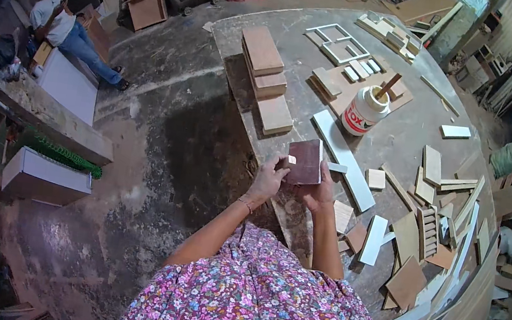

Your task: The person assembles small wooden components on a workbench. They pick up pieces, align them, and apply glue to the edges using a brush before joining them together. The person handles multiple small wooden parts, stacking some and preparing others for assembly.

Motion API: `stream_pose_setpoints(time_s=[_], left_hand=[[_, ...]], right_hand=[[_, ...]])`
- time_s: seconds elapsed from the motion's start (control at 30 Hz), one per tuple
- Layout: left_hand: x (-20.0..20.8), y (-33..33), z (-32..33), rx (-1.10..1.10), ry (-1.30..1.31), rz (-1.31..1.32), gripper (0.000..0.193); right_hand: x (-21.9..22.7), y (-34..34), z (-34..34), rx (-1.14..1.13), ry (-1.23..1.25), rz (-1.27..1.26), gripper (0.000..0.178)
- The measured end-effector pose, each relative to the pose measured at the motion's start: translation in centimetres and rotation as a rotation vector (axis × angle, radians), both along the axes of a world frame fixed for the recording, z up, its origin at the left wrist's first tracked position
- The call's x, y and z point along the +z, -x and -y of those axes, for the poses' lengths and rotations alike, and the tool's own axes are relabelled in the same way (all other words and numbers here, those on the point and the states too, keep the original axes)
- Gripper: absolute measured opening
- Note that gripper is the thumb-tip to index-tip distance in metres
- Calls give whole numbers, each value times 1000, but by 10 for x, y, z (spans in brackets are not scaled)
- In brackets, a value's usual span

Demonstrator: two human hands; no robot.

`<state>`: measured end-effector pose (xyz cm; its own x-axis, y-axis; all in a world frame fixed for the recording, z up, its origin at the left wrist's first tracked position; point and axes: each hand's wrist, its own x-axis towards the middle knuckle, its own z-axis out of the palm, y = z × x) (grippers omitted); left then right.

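Both my hands hold a dark brown rectangular block point(305, 160) with a pale right edge, just over the table's near edge. My left hand point(268, 180) is closed at its left side, fingertips near the face. A small pale piece point(292, 160) shows on that face beside my left index finger; I cannot tell if the finger touches it. My right hand point(319, 192) is closed around the lower right side, its palm partly under the block. Just right of the block, a short whitish strip point(337, 167) overlaps a long white board point(344, 159) on the table.
A white glue tub point(366, 112) with a brown stick stands beyond my hands. Stacked wooden blocks point(269, 77) line the table's left edge. Scattered wood offcuts point(407, 273) cover the right side. White frames point(338, 44) lie farther back. A person point(66, 22) leans at the far left.
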<state>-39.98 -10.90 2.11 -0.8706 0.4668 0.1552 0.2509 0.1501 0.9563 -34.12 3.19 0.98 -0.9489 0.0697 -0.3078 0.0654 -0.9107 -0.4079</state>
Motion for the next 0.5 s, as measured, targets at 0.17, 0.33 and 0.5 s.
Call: stream_pose_setpoints(time_s=[0.17,0.33,0.5], left_hand=[[-2,-4,-1,-66,-139,170,20],[5,-6,0,-103,-151,271,28],[10,-5,3,-128,449,-17,27]], right_hand=[[13,-3,1,-17,-42,23,55],[37,-13,7,0,-401,83,49],[29,-9,23,-172,-1296,71,51]])
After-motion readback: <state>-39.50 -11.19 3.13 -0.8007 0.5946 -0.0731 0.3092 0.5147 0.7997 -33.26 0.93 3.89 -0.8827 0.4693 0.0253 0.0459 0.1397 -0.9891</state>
